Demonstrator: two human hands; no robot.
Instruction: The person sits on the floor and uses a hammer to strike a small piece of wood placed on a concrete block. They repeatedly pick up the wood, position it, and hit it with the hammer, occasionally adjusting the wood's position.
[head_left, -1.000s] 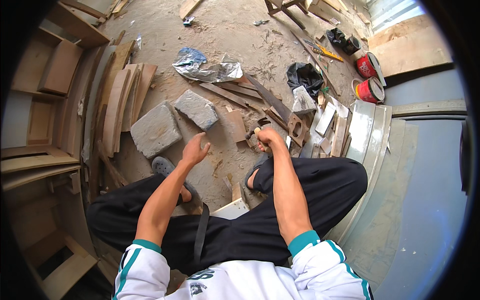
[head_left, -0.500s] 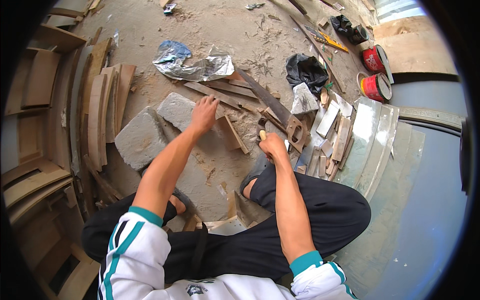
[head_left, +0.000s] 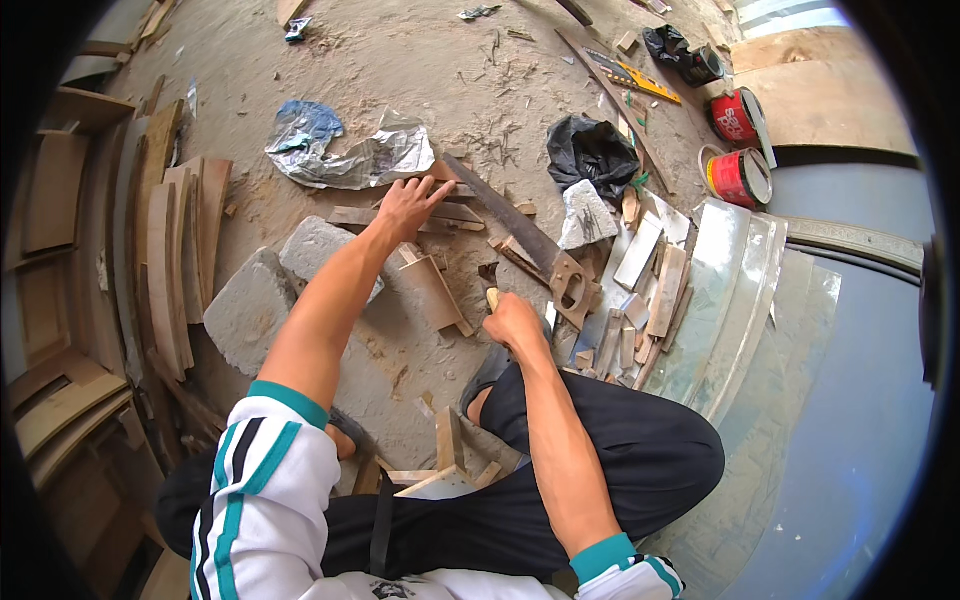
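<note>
The left hand [head_left: 408,205] is open, fingers spread over the wood strips [head_left: 358,216] just short of the foil [head_left: 345,160]; whether the fingertips touch a strip I cannot tell. The right hand [head_left: 513,322] is closed around the hammer [head_left: 492,297], its head up and near the saw [head_left: 520,230]. Half a second ago the left hand was beside the nearer stone block [head_left: 322,248]; now it is farther out, past the board [head_left: 434,292], while the right hand keeps its grip. That puts the work, as I judge it, at the loose wood, with the hammer idle. Farther out, the saw lies slanting from the strips toward the offcuts [head_left: 666,292], and a black bag [head_left: 592,158] sits behind another block [head_left: 585,217]. Red cans [head_left: 738,178] stand at the right.
</note>
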